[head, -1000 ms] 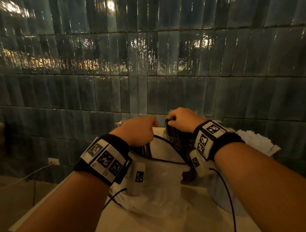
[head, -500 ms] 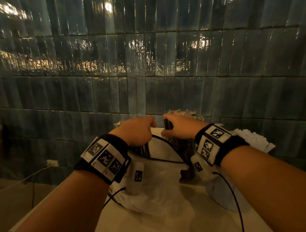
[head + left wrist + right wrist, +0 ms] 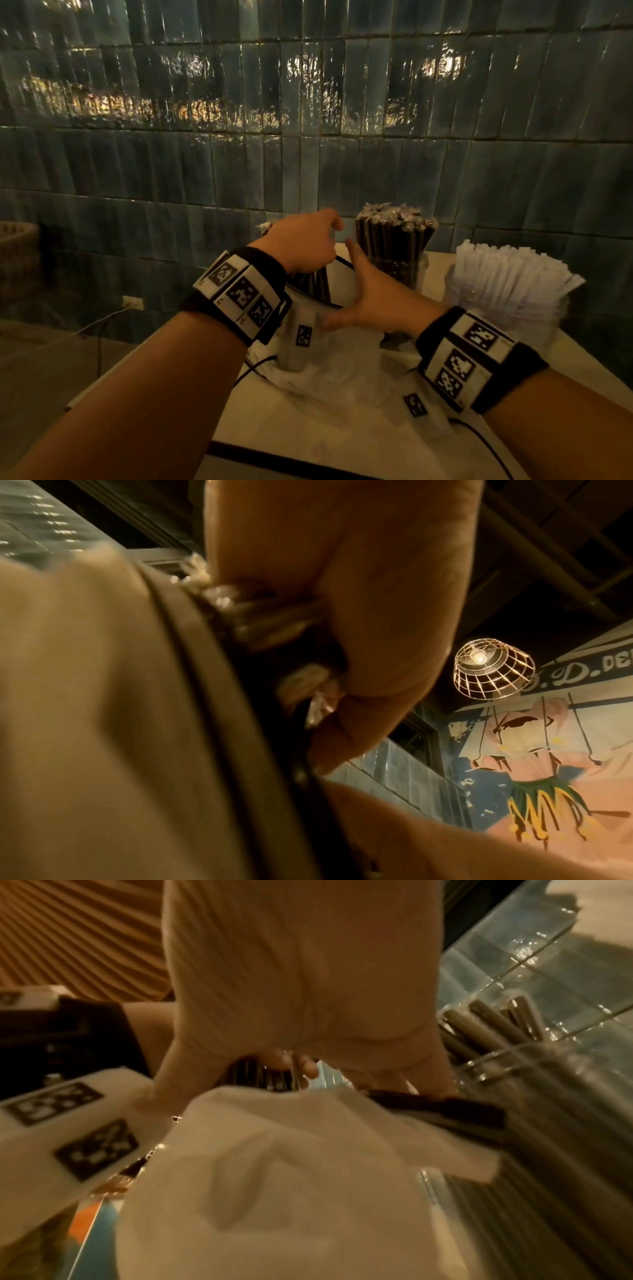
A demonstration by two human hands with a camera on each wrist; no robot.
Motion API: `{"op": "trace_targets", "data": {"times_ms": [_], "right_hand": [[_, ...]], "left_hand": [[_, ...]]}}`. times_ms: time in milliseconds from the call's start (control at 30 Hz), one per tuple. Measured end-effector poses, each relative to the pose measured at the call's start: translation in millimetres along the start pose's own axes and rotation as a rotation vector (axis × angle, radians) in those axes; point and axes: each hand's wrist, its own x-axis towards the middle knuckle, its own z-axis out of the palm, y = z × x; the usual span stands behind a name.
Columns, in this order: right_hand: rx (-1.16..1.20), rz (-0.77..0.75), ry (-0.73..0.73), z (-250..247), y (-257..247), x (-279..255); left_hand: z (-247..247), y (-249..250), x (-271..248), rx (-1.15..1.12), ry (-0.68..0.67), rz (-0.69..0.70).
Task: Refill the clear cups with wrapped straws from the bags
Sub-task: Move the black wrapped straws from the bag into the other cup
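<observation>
The left hand (image 3: 301, 245) is clenched round a bunch of dark wrapped straws (image 3: 313, 284), gripping them near their crinkled tops; the left wrist view shows the fingers (image 3: 363, 631) curled over the wrapper ends. Those straws stand up out of a white plastic bag (image 3: 329, 363) that lies slumped on the counter (image 3: 274, 431) below and between both wrists.

Just to the right of it, the right hand (image 3: 373, 298) is released, fingers straight and thumb spread, its palm turned toward the left hand. It sits at the bag's dark-edged mouth, and the fingers look to be touching the rim, though the contact is not clear. Just beyond the right hand stands a clear cup (image 3: 399, 274) packed with upright dark wrapped straws, their tops bunched above the rim. Further right, near the counter's edge, a second clear cup (image 3: 479, 301) holds white wrapped straws (image 3: 510, 270) fanning outward. A tiled wall (image 3: 308, 120) rises behind the counter.
</observation>
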Motion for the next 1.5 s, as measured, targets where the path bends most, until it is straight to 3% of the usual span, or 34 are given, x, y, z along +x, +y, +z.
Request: {"op": "trace_targets", "data": {"times_ms": [200,300,467,533,633,700,800,933,1067,1200,1300,1500], "right_hand": [[0.211,-0.037,0.095,17,-12,15],[0.207,-0.060,0.105,20,-18,19],[0.239,-0.061,0.144,20,-9,18],[0.226,-0.066,0.155,21,-4,17],[0.206,-0.059,0.165,21,-3,18],[0.176,-0.063,0.168,19,-6,20],[0.134,-0.099,0.194,13,-17,22],[0.125,-0.170,0.306,-1,-32,29],[0.200,-0.288,0.392,-12,-44,36],[0.187,-0.392,0.426,-20,-49,41],[0.242,-0.405,0.321,-19,-49,40],[0.120,-0.278,0.298,-2,-31,45]], "left_hand": [[-2,10,-12,-0.235,0.096,0.170],[-10,14,-21,-0.392,0.114,0.223],[-31,0,-45,-0.536,0.302,0.250],[-37,-17,-51,-0.397,0.187,0.140],[-34,-35,-58,-0.288,-0.233,-0.070],[-22,-39,-57,-0.227,-0.299,-0.082],[-9,-39,-53,-0.254,-0.140,-0.047],[-16,-39,-47,-0.325,0.111,0.106],[-24,-31,-41,-0.343,0.221,0.216],[-25,-28,-36,-0.288,0.416,0.214],[-22,-33,-33,-0.240,0.421,0.191],[1,-46,-29,-0.219,0.347,0.129]]}}
